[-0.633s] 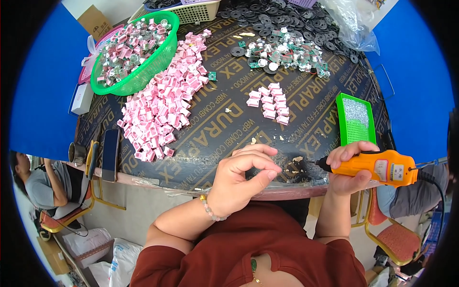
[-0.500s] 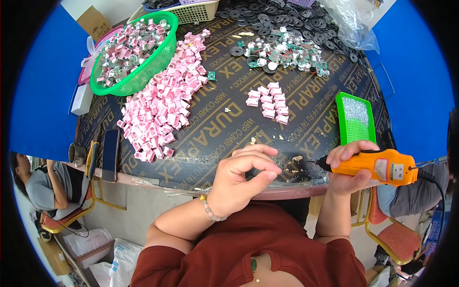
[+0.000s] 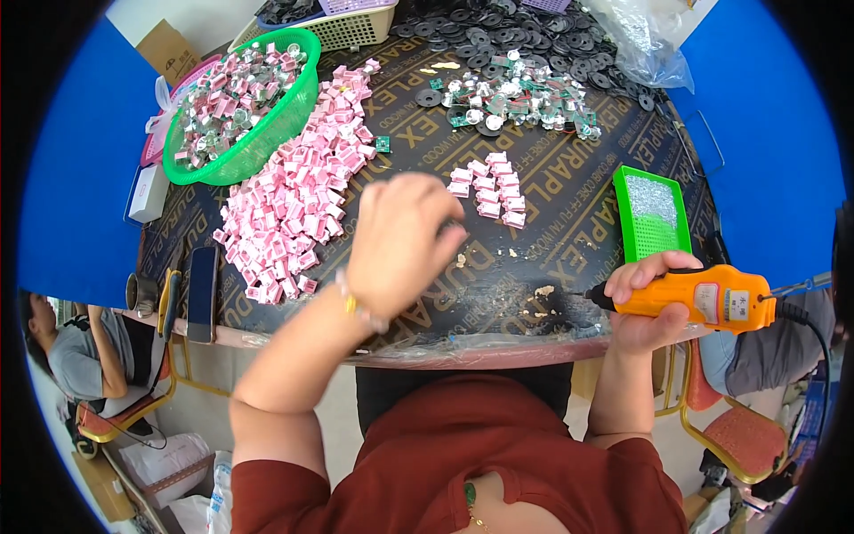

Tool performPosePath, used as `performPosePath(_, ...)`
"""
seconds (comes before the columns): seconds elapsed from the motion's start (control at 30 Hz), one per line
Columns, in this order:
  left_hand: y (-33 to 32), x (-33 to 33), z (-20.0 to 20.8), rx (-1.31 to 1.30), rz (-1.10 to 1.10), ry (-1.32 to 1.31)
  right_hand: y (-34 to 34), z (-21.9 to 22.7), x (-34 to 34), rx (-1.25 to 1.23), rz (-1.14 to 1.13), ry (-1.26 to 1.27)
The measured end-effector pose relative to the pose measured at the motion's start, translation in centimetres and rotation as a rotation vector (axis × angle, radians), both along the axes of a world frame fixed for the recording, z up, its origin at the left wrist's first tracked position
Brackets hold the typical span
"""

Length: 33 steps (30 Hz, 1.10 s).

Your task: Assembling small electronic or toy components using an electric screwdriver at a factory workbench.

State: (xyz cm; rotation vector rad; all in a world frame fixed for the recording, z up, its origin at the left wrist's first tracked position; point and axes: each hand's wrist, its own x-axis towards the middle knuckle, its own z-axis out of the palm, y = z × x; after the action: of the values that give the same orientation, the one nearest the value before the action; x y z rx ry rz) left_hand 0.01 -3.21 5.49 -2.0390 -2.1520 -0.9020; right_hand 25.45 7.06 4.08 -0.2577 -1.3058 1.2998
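My right hand (image 3: 652,303) grips an orange electric screwdriver (image 3: 703,299), its dark tip pointing left over the front of the table. My left hand (image 3: 405,240) is over the middle of the table, between the large pile of pink plastic housings (image 3: 289,196) and a small grouped set of pink housings (image 3: 489,189). Its fingers are bent and smeared by motion, and the thumb stands a little apart. Whatever lies under that hand is hidden. To the right, beyond the screwdriver, lies a green tray (image 3: 681,233) of small silvery pieces.
A green basket (image 3: 307,98) of pink and clear parts stands at the far left. Clear parts with green boards (image 3: 525,98) lie at the back, near black discs (image 3: 560,40). A phone (image 3: 203,294) and pliers (image 3: 169,303) rest front left. A cable (image 3: 818,356) trails from the screwdriver.
My left hand has moved from the front edge up and left, farther over the table. My right hand stays nearly in place with the screwdriver. The whole view has shifted slightly.
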Motion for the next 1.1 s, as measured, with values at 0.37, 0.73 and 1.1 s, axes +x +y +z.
performPosePath(0.37,4.5,-2.4,-5.7,0.027,-0.025,0.008,0.4,0.3,0.7,-0.009,-0.037,-0.001)
performPosePath(0.73,2.5,0.8,-2.9,0.034,-0.329,0.219,1.5,1.2,2.3,0.053,-0.202,-0.023)
performPosePath(1.1,7.9,-14.8,-2.1,-0.462,-0.079,0.512,3.6,2.3,5.7,0.145,-0.317,-0.012)
